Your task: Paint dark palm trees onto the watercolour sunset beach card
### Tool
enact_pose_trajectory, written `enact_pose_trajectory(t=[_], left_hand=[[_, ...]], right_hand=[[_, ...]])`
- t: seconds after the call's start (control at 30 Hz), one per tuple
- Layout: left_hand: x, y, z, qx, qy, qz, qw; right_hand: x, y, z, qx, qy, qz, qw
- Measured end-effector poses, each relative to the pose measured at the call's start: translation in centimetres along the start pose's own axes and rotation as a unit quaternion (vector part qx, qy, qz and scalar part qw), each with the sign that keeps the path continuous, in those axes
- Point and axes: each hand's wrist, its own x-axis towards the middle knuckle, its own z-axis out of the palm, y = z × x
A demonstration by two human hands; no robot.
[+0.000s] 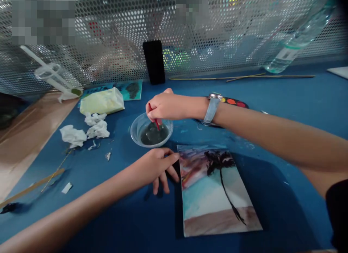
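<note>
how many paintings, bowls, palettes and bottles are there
paintings: 2
bowls: 1
palettes: 1
bottles: 1
total: 5

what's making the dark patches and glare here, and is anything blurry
In the head view, a dark shadow lies on the mat below the right arm, beside the painting; the bowl has a bright glare along its rim; the bottle at top right looks soft; the mesh curves toward the frame edges.
</note>
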Motion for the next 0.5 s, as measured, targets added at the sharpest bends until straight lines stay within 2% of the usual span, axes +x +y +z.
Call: enact_pose_trajectory(t=[0.1,0.17,0.2,0.23,0.3,0.37,0.43,0.5], left_hand=[[-4.3,0.2,-1.0,0.103,0.051,0.009,0.993],[-8.1,-0.3,-3.1,0.156,0.082,0.023,0.984],[-9.8,-0.6,-4.7,0.193,0.112,0.026,0.974],[-11.4,-1.0,-6.7,0.265,0.159,0.021,0.951],[-13.3,-1.7,-11.3,0.299,0.233,-0.021,0.925],[-13.6,-2.2,-16.1,0.362,0.392,0.007,0.846],[-12.6,-2.4,-20.2,0.385,0.459,0.02,0.8],[-10.6,-2.3,-23.2,0.406,0.489,0.036,0.771]], right_hand=[[-0.4,-0.1,-0.1,-0.017,0.008,-0.007,1.0],[-0.7,-0.3,0.0,-0.026,-0.001,-0.011,1.0],[-0.8,-0.4,0.1,-0.026,-0.011,-0.014,1.0],[-0.9,-0.5,0.3,-0.023,-0.016,-0.018,0.999],[-1.0,-0.6,0.5,-0.026,-0.006,-0.025,0.999],[-0.9,-0.7,0.7,-0.029,-0.003,-0.03,0.999],[-0.9,-0.7,0.8,-0.027,-0.012,-0.038,0.999],[-0.8,-0.8,1.0,-0.034,-0.004,-0.044,0.998]])
